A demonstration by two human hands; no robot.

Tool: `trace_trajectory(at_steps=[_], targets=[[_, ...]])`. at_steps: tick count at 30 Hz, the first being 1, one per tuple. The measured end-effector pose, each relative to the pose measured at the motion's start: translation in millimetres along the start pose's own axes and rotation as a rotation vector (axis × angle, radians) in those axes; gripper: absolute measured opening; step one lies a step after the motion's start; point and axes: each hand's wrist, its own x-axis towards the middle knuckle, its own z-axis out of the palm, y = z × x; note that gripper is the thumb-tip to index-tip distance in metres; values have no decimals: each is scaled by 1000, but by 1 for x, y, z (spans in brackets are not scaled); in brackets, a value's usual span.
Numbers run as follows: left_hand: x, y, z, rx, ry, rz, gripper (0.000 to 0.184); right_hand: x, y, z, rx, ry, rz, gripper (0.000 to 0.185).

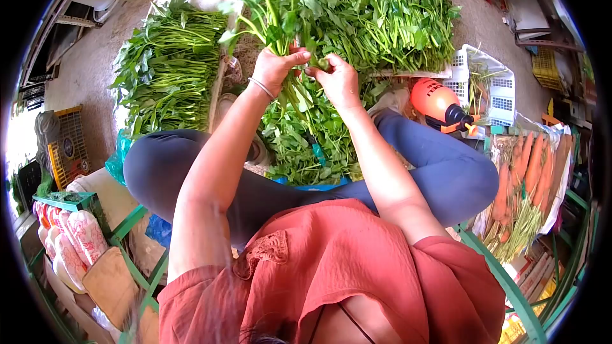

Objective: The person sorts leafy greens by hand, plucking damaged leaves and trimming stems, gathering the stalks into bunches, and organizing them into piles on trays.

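Observation:
A bunch of leafy green stems [273, 25] stands upright in my left hand [274, 69], whose fingers are wrapped round it; a bracelet circles that wrist. Close beside it, my right hand [338, 79] pinches some greens at the side of the bunch, its thumb and fingertips together. Beneath both hands lies a heap of loose greens [312, 140] between my legs, with a green tie among the leaves. Stacked bundles of greens [185, 67] lie on the left, and a larger pile [389, 19] lies ahead to the right.
An orange spray bottle [435, 100] is by my right knee, near a white plastic basket [502, 95]. Carrots [532, 169] lie farther right within a green metal frame [503, 280]. At the left are a yellow crate [71, 146] and red-and-white patterned items [83, 236].

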Motion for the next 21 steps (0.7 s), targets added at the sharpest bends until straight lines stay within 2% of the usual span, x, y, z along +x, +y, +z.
trace_trajectory(at_steps=[5, 7, 9, 11, 16, 21], targets=[[3, -7, -8, -58, -45, -15, 19, -7, 0, 7, -12, 5, -123, 19], [2, -5, -11, 76, -96, -47, 20, -6, 2, 9, 170, -14, -7, 18], [1, -7, -10, 109, -75, -48, 20, -7, 3, 3, 192, -123, 97, 14], [1, -7, -9, 233, -57, -45, 19, -8, 5, 4, 212, -127, 87, 13], [-1, -7, -5, 125, -111, -47, 14, -9, -11, 3, 478, -131, 147, 11], [-1, -4, -7, 42, -113, -59, 12, -4, -15, -1, 438, -137, 104, 9]])
